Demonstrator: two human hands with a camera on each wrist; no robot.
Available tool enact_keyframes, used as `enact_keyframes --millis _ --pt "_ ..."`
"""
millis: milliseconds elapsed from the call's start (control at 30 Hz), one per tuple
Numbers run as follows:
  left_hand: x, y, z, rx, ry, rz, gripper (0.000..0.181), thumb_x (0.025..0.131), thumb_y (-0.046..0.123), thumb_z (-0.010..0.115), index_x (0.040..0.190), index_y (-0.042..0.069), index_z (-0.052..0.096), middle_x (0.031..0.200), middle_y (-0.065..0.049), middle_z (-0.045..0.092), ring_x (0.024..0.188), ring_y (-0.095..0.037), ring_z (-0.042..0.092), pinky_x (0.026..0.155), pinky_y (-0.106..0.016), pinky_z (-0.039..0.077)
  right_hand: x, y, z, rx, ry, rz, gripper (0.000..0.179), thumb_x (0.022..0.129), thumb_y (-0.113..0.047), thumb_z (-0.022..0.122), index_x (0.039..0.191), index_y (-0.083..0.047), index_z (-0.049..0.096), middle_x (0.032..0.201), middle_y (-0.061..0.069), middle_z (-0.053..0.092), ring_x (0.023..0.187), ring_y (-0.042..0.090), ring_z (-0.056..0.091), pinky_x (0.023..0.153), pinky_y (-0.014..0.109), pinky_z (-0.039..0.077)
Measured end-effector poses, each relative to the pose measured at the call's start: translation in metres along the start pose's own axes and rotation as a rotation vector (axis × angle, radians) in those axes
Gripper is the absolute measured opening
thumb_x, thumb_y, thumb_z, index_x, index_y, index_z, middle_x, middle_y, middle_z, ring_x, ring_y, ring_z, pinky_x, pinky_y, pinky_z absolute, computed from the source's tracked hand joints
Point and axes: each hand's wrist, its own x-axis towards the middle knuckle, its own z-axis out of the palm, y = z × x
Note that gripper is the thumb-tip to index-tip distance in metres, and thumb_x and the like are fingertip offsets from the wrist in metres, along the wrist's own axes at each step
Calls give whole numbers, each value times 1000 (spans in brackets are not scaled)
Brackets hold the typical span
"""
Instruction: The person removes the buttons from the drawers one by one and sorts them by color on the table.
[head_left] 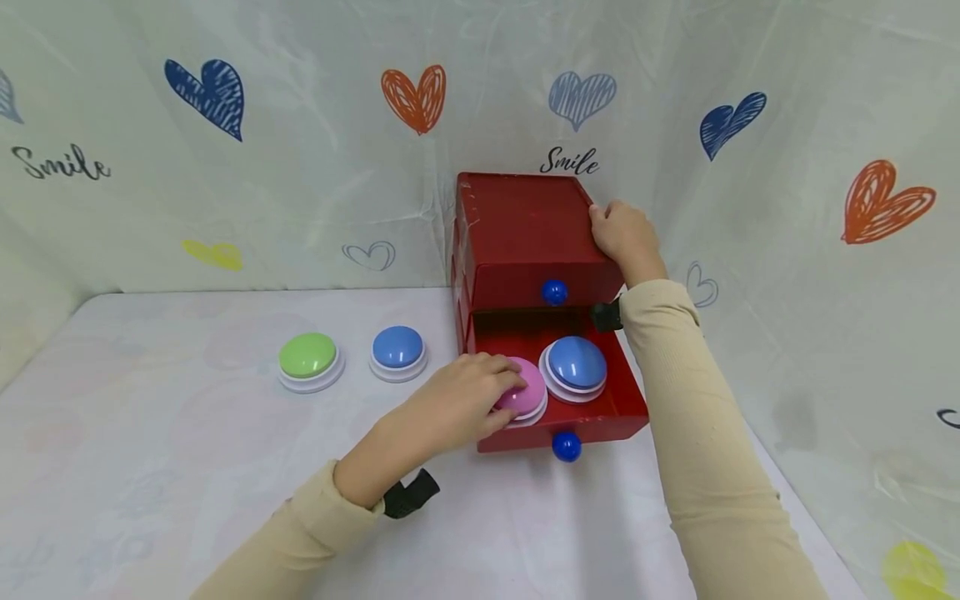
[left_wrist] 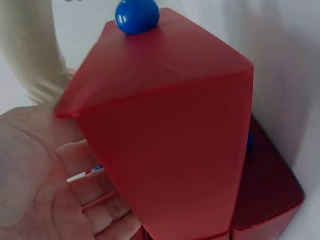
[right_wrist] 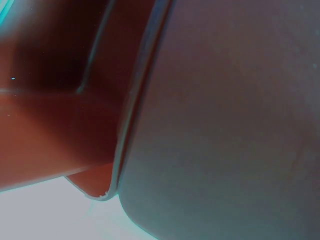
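Note:
A red two-drawer box [head_left: 525,221] stands against the backdrop with its lower drawer [head_left: 525,439] pulled out. Inside that drawer sit a pink push button [head_left: 531,390] on a white base and a blue push button [head_left: 577,363]. My left hand [head_left: 461,402] holds the pink button, fingers over its dome and thumb at its near side. At the box's upper right edge, my right hand [head_left: 625,233] grips the side; some of its fingers are hidden. In the left wrist view the drawer's outer side fills the middle, with the left hand's fingers [left_wrist: 100,202] reaching over the rim.
Left of the box, a green push button [head_left: 307,360] and another blue push button [head_left: 397,352] stand on the white table [head_left: 187,467]. Blue ball knobs mark the shut upper drawer [head_left: 502,287] and the open lower one. A heart-printed backdrop [head_left: 315,167] rises behind.

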Motion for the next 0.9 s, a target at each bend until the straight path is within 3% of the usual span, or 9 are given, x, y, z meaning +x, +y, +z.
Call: enact_keyframes --millis 233,467,900 --pt "11 -3 2 65 -58 -13 58 75 36 75 127 17 57 128 -6 56 120 -24 49 103 -41 40 0 1 1 1 -6 3 48 100 -39 25 108 1 50 105 21 55 93 35 53 82 45 44" --pt "19 -6 5 139 -62 12 56 73 41 76 123 24 58 121 -3 58 113 -19 53 100 -38 38 0 1 0 5 -3 0 46 100 -39 25 106 0 50 102 20 54 91 34 52 80 45 44" --pt "23 6 4 279 -114 -19 68 73 44 75 133 26 49 125 -4 58 113 -21 55 100 -42 40 -1 1 -1 1 -11 0 48 100 -39 24 108 1 49 104 21 54 92 34 52 79 44 44"
